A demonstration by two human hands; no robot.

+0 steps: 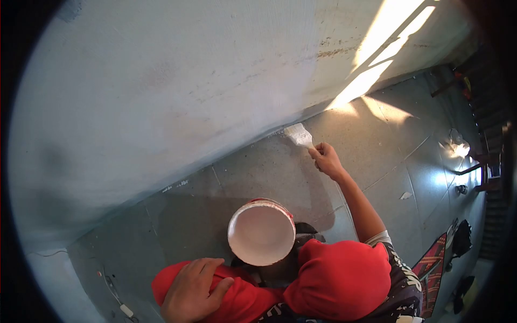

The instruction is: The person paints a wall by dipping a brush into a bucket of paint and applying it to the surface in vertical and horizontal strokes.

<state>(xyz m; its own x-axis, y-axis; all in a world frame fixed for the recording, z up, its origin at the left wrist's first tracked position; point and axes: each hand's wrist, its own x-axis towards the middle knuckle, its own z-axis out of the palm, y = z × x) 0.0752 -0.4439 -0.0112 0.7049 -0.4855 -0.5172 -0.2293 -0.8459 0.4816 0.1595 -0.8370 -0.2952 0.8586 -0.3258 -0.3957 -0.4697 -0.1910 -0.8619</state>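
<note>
My right hand (326, 160) grips the handle of a wide paintbrush (299, 135), its bristles coated in white. The brush tip is right at the foot of the wall (177, 102), where the wall meets the tiled floor. Resting on my red-clad knee, my left hand (196, 290) holds nothing, with thumb and fingers apart. Between my knees stands a paint bucket (262, 232) with a white inside and red on its outer rim.
White smears mark the tiled floor (177, 231) along the wall base. A white power strip (126, 310) with a cord lies at lower left. To the right are a red plaid cloth (431, 269), a dark item (461, 238) and a clear plastic bag (455, 144).
</note>
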